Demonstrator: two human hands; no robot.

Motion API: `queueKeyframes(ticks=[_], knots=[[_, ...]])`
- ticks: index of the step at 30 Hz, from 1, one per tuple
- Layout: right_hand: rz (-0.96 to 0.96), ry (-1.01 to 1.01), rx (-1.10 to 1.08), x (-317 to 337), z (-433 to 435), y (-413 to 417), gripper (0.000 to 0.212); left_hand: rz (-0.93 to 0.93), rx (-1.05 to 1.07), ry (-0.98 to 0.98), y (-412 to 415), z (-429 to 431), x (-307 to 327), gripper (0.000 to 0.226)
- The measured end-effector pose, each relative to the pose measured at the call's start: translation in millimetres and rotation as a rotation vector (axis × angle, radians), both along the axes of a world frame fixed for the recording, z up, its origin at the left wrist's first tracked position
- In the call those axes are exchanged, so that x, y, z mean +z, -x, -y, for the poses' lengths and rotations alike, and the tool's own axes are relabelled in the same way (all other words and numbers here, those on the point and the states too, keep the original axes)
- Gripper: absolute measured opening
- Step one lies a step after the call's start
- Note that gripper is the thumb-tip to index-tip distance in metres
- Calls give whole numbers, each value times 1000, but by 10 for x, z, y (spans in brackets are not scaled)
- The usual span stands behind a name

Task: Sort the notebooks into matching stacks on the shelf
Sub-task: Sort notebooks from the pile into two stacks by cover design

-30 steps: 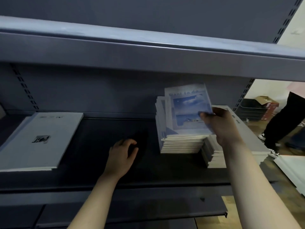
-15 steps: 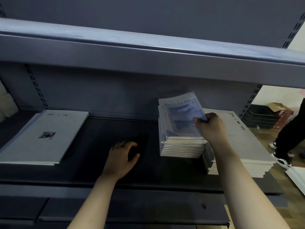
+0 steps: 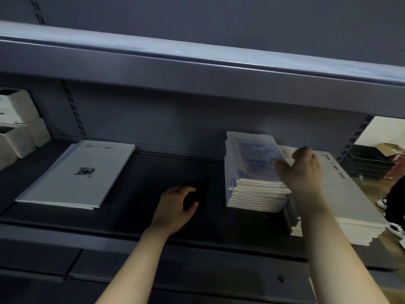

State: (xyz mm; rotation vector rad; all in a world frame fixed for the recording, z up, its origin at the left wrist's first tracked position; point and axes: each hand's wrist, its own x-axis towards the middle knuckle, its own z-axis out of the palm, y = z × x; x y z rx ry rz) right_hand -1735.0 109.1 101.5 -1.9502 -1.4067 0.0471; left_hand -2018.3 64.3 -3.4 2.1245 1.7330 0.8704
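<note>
A stack of small blue-cover notebooks (image 3: 252,189) stands on the dark shelf (image 3: 153,172), right of centre. My right hand (image 3: 302,172) lies at the stack's right edge, fingers stretched over the top blue notebook (image 3: 256,156) and thumb lifted clear. My left hand (image 3: 175,207) rests on the shelf left of the stack, fingers loosely curled, holding nothing. A wide stack of large white notebooks (image 3: 355,207) sits to the right, partly behind my right arm. One large pale notebook (image 3: 76,174) lies at the shelf's left.
The shelf above (image 3: 197,69) overhangs low. White boxes (image 3: 17,128) stand at the far left. A small dark-edged stack (image 3: 291,213) leans between the two right stacks. Beyond the right upright are black trays (image 3: 370,161) and a person's legs (image 3: 394,200).
My right hand lowered the blue notebook onto the stack and its grip has loosened, thumb now lifted. The view shifted left, showing the white boxes. My left hand stayed in place.
</note>
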Motion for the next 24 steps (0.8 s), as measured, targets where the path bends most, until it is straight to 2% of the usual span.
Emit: queueKeyframes(ticks=[4, 7, 11, 15, 19, 24], knots=[[176, 73, 28, 65, 72, 145, 26, 61, -25, 47, 95, 31, 20, 40], [177, 36, 128, 101, 135, 273, 17, 51, 2, 42, 299, 45, 36, 38], [113, 17, 232, 127, 216, 522, 12, 27, 171, -24, 720, 30, 105, 32], [104, -93, 353, 110, 343, 864, 8, -80, 364, -88, 1225, 10, 179, 30], [107, -71, 455, 33, 454, 1260, 12, -175, 528, -14, 1731, 38, 204, 26], [22, 42, 535, -196, 470, 1613, 3, -167, 702, 116, 2220, 77, 218, 45]])
